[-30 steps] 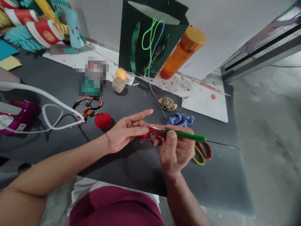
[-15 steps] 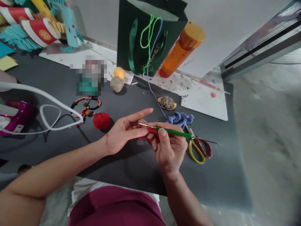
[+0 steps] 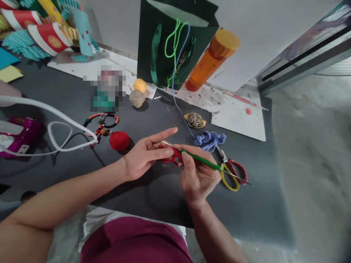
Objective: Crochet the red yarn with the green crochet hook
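My left hand (image 3: 145, 153) pinches a small red crochet piece (image 3: 170, 156) between thumb and fingers, with the index finger stretched out and a thin red yarn strand running over it. My right hand (image 3: 197, 175) is closed on a green-handled crochet hook (image 3: 203, 162). The hook's metal tip lies at the red piece, just by my left fingertips. A red yarn ball (image 3: 119, 140) rests on the dark table (image 3: 153, 197) left of my left hand.
Scissors (image 3: 231, 171) with red and yellow handles lie right of my right hand, next to blue yarn (image 3: 210, 139). Behind stand a dark green bag (image 3: 172, 40), an orange bottle (image 3: 212, 60), tan and yellow yarn balls (image 3: 137, 98), a knotted piece (image 3: 195, 119), beaded bracelets (image 3: 102, 122) and a white cable (image 3: 55, 128).
My right hand has drawn back left toward me and tilted the hook, so its far end now points down to the right over the scissors. My left hand has barely moved.
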Available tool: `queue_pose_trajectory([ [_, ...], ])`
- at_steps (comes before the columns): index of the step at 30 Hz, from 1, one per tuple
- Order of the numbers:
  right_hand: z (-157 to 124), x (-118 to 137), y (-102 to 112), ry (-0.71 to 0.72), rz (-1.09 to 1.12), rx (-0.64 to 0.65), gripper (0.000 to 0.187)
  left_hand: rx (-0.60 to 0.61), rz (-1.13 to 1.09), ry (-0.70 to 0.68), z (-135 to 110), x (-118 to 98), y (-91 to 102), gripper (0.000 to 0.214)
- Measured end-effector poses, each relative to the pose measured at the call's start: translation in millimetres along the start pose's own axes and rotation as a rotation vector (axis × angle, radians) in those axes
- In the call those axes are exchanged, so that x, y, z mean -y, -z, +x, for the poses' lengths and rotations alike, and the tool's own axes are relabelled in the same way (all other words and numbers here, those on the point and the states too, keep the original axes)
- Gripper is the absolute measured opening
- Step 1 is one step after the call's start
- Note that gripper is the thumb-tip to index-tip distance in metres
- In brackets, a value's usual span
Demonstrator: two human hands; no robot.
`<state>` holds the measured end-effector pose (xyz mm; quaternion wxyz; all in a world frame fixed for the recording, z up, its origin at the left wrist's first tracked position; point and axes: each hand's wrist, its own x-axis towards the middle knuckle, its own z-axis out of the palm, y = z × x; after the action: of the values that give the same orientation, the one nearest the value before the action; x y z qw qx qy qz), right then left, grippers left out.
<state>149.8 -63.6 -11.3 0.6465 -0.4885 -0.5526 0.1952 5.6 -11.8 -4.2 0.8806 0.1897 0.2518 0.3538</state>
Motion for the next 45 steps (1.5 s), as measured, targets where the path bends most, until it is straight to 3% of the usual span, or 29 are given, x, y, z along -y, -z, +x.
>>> queue_pose_trajectory([
  [5,-2,2,4,-0.16,-0.05,-0.04,0.009,-0.032,0.03,-0.022,1,-1,1.2,0.053],
  [10,4,1,5,-0.287,0.125,-0.046,0.009,-0.032,0.059,-0.037,3,-3,2.4,0.048],
  [15,12,3,1,-0.499,0.327,-0.038,0.019,0.033,0.106,-0.027,4,-5,1.3,0.041],
  [20,11,9,-3,-0.65,0.415,-0.011,0.029,0.023,0.321,-0.156,-2,-5,-1.0,0.052],
  [24,15,7,-1,-0.606,0.367,-0.051,0.028,0.009,0.389,-0.193,-3,-7,-0.8,0.057],
  [29,19,-2,3,-0.396,0.324,0.025,0.02,-0.011,0.402,-0.181,-2,-9,-2.1,0.06],
  [33,21,-4,7,-0.316,0.3,0.07,0.014,-0.003,0.378,-0.207,-1,-10,-3.3,0.059],
  [40,22,-5,12,-0.227,0.177,0.085,0.014,-0.014,0.356,-0.234,-2,-11,-4.3,0.052],
  [45,20,-5,14,-0.212,0.147,0.096,0.009,-0.015,0.422,-0.269,-1,-13,-5.1,0.03],
])
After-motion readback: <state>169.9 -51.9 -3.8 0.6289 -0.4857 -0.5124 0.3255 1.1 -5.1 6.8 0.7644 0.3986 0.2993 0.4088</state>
